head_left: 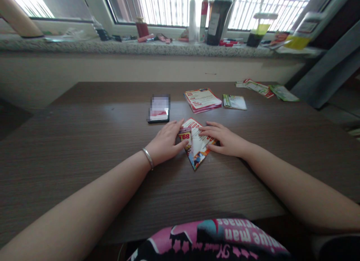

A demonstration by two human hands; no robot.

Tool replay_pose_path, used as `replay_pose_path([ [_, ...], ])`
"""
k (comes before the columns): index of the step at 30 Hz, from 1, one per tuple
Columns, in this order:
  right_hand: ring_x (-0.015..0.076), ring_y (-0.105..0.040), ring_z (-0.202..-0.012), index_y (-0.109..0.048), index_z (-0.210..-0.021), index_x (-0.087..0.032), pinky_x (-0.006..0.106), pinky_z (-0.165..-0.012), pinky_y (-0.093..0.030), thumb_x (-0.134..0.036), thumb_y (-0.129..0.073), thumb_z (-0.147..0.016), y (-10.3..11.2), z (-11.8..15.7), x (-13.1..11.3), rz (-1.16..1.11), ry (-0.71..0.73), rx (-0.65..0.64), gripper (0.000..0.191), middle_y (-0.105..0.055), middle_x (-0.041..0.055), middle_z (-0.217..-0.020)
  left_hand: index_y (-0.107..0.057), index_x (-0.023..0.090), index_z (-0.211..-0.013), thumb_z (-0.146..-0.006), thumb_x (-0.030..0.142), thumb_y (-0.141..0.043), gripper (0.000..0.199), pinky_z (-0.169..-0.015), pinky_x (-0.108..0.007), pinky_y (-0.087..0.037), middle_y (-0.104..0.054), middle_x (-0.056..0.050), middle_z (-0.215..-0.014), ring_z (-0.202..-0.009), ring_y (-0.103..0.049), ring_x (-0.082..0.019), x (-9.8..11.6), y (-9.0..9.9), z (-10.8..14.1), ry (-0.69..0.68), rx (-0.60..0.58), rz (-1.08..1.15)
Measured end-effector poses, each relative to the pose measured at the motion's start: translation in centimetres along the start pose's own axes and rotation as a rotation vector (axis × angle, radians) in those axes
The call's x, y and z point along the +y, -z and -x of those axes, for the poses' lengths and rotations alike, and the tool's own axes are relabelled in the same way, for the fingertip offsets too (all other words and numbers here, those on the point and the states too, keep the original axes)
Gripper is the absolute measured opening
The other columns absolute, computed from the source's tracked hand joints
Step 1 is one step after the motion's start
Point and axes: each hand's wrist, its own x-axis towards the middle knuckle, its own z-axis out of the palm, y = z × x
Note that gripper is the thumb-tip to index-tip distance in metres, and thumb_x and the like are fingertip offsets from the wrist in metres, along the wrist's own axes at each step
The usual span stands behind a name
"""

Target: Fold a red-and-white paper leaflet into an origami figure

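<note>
A folded sheet of printed paper (198, 144) lies on the brown table in front of me, its sides folded inward and one corner pointing towards me. Red and yellow print shows on it, with a price on the left flap. My left hand (170, 139), with a silver bracelet at the wrist, rests flat on the left side of the paper, fingers stretched out. On the right side lies my right hand (222, 138), its fingers apart and touching the paper's edge and top.
Beyond the paper are a phone (159, 108), a stack of printed sheets (203, 99) and a smaller paper stack (235, 102). Loose folded papers (258, 88) lie at the far right. Bottles (219, 21) and small items stand on the granite windowsill (168, 48) behind the table (84, 141).
</note>
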Motion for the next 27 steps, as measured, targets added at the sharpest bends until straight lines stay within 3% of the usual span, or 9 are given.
replay_pose_path([
  [5,0.0307,-0.034,-0.137,-0.057,-0.128,-0.02,0.052,-0.113,-0.031,-0.033,-0.058,-0.085,0.0,0.1,-0.1,0.019,-0.001,-0.004,0.045,-0.05,0.0059,-0.143,-0.046,0.011,-0.136,-0.089,0.034,-0.049,0.052,-0.111,-0.042,-0.034,-0.051,-0.013,-0.137,-0.128,-0.045,-0.025,-0.1,0.4,-0.1,-0.073,0.157,0.069],
  [10,0.0306,-0.037,-0.136,-0.057,-0.128,-0.02,0.052,-0.112,-0.032,-0.033,-0.058,-0.086,0.0,0.2,-0.3,0.019,-0.014,0.003,0.045,-0.051,0.0056,-0.142,-0.055,0.014,-0.125,-0.093,0.035,-0.042,0.04,-0.102,-0.041,-0.041,-0.064,-0.008,-0.112,-0.109,-0.057,-0.022,-0.4,1.1,-0.2,-0.096,0.268,0.111],
  [14,0.0301,-0.037,-0.136,-0.057,-0.128,-0.02,0.052,-0.112,-0.032,-0.033,-0.058,-0.086,0.1,0.2,-0.3,0.015,-0.028,-0.004,0.045,-0.052,0.0062,-0.142,-0.063,0.015,-0.114,-0.097,0.038,-0.031,0.043,-0.093,-0.037,-0.045,-0.067,-0.008,-0.108,-0.101,-0.06,-0.021,-0.7,1.5,-0.3,-0.068,0.248,0.155],
  [18,0.0297,-0.037,-0.136,-0.057,-0.128,-0.02,0.051,-0.112,-0.032,-0.034,-0.058,-0.085,0.1,0.2,-0.3,0.009,-0.037,-0.009,0.045,-0.052,0.0065,-0.141,-0.068,0.015,-0.105,-0.099,0.039,-0.022,0.053,-0.077,-0.033,-0.049,-0.069,-0.007,-0.088,-0.083,-0.063,-0.019,-0.9,1.8,-0.3,-0.006,0.147,0.13],
  [23,0.0304,-0.035,-0.136,-0.057,-0.129,-0.021,0.052,-0.112,-0.032,-0.036,-0.057,-0.086,0.0,0.3,-0.2,0.009,-0.045,-0.012,0.045,-0.05,0.005,-0.143,-0.071,0.019,-0.1,-0.091,0.036,-0.049,0.029,-0.092,-0.044,-0.044,-0.07,-0.007,-0.093,-0.091,-0.061,-0.024,-0.7,1.7,-0.1,-0.154,0.108,-0.213],
  [27,0.03,-0.035,-0.137,-0.058,-0.129,-0.022,0.051,-0.112,-0.032,-0.035,-0.057,-0.087,0.0,0.2,-0.1,0.011,-0.032,-0.011,0.044,-0.05,0.0048,-0.143,-0.074,0.025,-0.098,-0.087,0.026,-0.057,0.02,-0.1,-0.045,-0.042,-0.066,-0.007,-0.097,-0.114,-0.052,-0.029,-0.3,1.4,0.2,-0.354,0.129,-0.341],
])
